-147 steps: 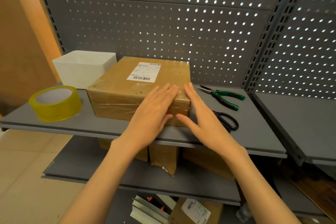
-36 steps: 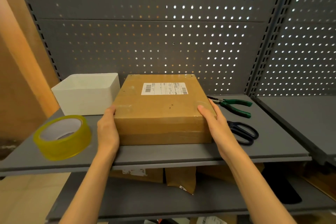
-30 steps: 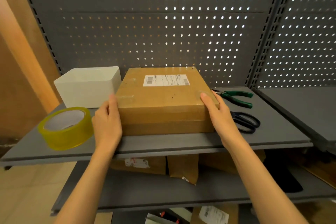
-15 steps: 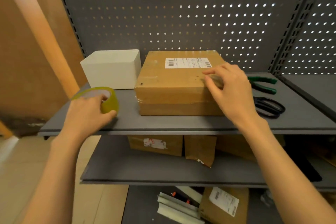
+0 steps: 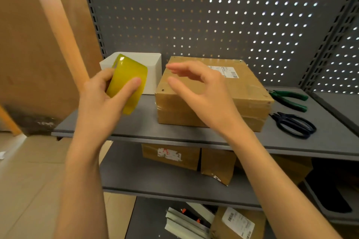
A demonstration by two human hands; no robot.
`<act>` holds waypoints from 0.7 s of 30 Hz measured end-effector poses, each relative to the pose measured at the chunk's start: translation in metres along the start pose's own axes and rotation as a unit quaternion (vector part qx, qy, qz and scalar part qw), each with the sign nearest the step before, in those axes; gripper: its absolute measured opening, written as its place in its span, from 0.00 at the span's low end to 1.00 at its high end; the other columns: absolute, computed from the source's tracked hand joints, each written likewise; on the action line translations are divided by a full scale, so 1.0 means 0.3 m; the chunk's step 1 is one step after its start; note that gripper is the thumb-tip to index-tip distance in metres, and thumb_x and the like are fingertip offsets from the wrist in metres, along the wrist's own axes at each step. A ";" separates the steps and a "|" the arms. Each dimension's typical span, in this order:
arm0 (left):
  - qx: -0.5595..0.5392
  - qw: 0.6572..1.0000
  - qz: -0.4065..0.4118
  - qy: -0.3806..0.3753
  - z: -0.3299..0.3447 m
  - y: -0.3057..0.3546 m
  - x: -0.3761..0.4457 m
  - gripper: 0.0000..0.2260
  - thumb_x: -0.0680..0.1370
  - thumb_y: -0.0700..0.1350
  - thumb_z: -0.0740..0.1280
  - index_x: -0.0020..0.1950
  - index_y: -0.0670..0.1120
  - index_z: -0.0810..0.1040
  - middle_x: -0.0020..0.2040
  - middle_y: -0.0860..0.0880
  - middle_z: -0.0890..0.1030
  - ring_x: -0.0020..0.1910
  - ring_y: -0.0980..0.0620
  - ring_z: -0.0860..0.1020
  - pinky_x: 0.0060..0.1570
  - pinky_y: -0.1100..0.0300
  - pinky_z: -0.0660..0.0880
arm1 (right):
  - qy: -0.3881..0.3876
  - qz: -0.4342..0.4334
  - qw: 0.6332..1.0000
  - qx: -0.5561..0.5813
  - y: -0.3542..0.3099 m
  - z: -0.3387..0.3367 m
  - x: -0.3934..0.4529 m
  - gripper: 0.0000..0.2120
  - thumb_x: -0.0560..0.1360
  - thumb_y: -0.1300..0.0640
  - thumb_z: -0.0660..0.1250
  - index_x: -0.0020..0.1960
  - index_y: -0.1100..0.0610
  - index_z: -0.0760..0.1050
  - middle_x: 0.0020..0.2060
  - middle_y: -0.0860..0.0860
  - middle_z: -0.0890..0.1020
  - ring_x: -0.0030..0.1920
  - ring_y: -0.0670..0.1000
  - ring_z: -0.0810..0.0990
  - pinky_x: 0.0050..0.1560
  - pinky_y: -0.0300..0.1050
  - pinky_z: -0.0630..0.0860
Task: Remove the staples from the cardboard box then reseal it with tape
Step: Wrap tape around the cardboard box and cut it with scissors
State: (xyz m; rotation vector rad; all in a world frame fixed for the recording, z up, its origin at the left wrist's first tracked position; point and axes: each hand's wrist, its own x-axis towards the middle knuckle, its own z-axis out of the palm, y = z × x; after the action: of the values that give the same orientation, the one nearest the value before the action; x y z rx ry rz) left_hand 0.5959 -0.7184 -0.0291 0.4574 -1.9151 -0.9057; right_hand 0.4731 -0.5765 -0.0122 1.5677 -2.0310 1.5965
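Now the left hand (image 5: 101,101) grips the tape roll (image 5: 127,83) aloft, right hand (image 5: 202,91) spread loose above the cardboard box (image 5: 242,91).

Cardboard box (image 5: 213,93): brown, flat, closed, flaps shut under clear glossy film; white barcode label on top near the back edge. Sits flat on grey shelf (image 5: 194,136), slightly askew. Tape roll (image 5: 127,83): yellow translucent, wide, raised off the shelf, tilted on edge, left of the box, apart from it
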 end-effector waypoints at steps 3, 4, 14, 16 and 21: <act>-0.142 0.990 -0.003 -0.014 0.040 0.077 -0.067 0.05 0.73 0.52 0.68 0.46 0.53 0.78 0.36 0.59 0.80 0.36 0.64 0.75 0.35 0.72 0.71 | -0.038 0.003 0.997 0.072 -0.051 -0.012 0.012 0.17 0.75 0.54 0.67 0.63 0.48 0.73 0.57 0.45 0.77 0.58 0.42 0.74 0.61 0.42 0.71; -0.169 0.985 -0.004 -0.024 0.050 0.091 -0.087 0.05 0.73 0.51 0.67 0.47 0.52 0.78 0.37 0.60 0.80 0.37 0.65 0.76 0.35 0.73 0.71 | -0.054 0.002 0.995 0.084 -0.061 -0.015 0.015 0.18 0.75 0.54 0.67 0.64 0.48 0.72 0.59 0.45 0.76 0.59 0.43 0.73 0.62 0.42 0.71; -0.215 0.973 -0.038 -0.071 0.076 0.126 -0.162 0.08 0.73 0.50 0.67 0.50 0.52 0.79 0.41 0.55 0.81 0.40 0.61 0.78 0.37 0.69 0.74 | -0.112 -0.013 0.988 0.102 -0.060 -0.040 0.001 0.11 0.74 0.59 0.67 0.56 0.55 0.79 0.54 0.50 0.80 0.58 0.45 0.76 0.59 0.41 0.73; -0.217 0.973 -0.038 -0.072 0.075 0.129 -0.165 0.08 0.73 0.50 0.67 0.51 0.52 0.79 0.42 0.54 0.81 0.41 0.60 0.78 0.37 0.69 0.74 | -0.111 -0.014 0.988 0.104 -0.059 -0.040 0.003 0.10 0.74 0.58 0.68 0.55 0.54 0.79 0.54 0.50 0.80 0.58 0.44 0.75 0.58 0.39 0.72; -0.205 0.975 -0.032 -0.079 0.079 0.128 -0.168 0.08 0.73 0.51 0.66 0.51 0.52 0.78 0.40 0.57 0.80 0.39 0.61 0.77 0.35 0.71 0.73 | -0.105 -0.027 0.990 0.092 -0.057 -0.038 -0.010 0.11 0.75 0.58 0.67 0.56 0.53 0.79 0.54 0.49 0.79 0.57 0.42 0.75 0.57 0.35 0.71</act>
State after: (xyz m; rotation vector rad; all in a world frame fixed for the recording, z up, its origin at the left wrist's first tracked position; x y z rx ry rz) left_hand 0.6022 -0.6516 -0.0370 0.2049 -1.7952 -1.3758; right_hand 0.4820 -0.5643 0.0021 1.9135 -1.9674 1.7061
